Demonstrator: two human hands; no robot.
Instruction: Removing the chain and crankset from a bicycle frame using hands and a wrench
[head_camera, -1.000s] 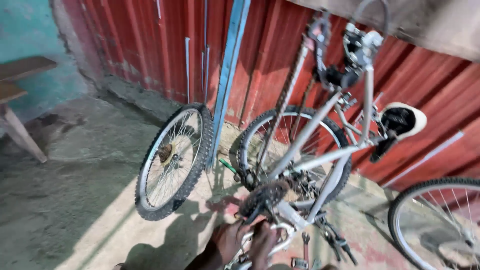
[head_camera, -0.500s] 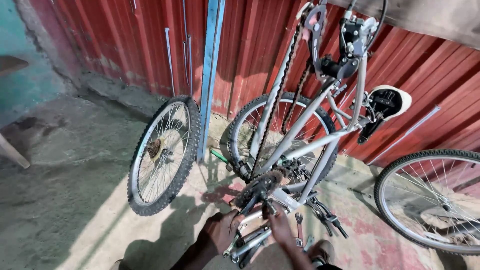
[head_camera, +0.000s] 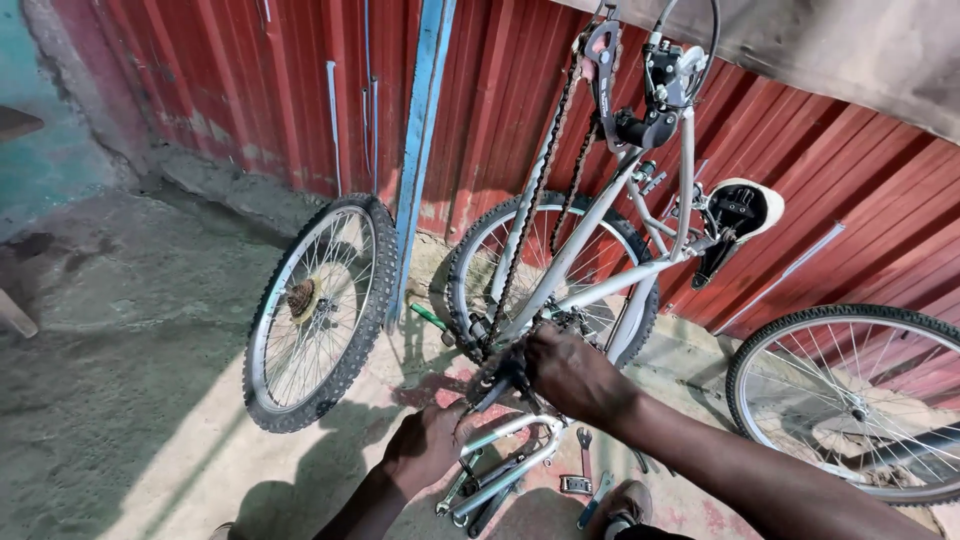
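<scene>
A silver bicycle frame (head_camera: 590, 245) stands upended against the red corrugated wall, its chain (head_camera: 530, 215) hanging down to the crank. My right hand (head_camera: 570, 375) is closed over the crankset and chainring area (head_camera: 505, 375). Lower down, my left hand (head_camera: 425, 445) grips the silver frame tube (head_camera: 510, 430) near the fork end. A white-and-black saddle (head_camera: 740, 215) sticks out to the right.
A loose spoked wheel (head_camera: 315, 310) leans on a blue post (head_camera: 420, 150). Another wheel (head_camera: 545, 270) stands behind the frame, a third (head_camera: 850, 400) at the right. Wrenches (head_camera: 585, 465) lie on the concrete by my shoe (head_camera: 620, 510).
The view has moved closer and lower. My right hand has risen from the lower frame onto the crankset, and my left hand has settled on the frame tube.
</scene>
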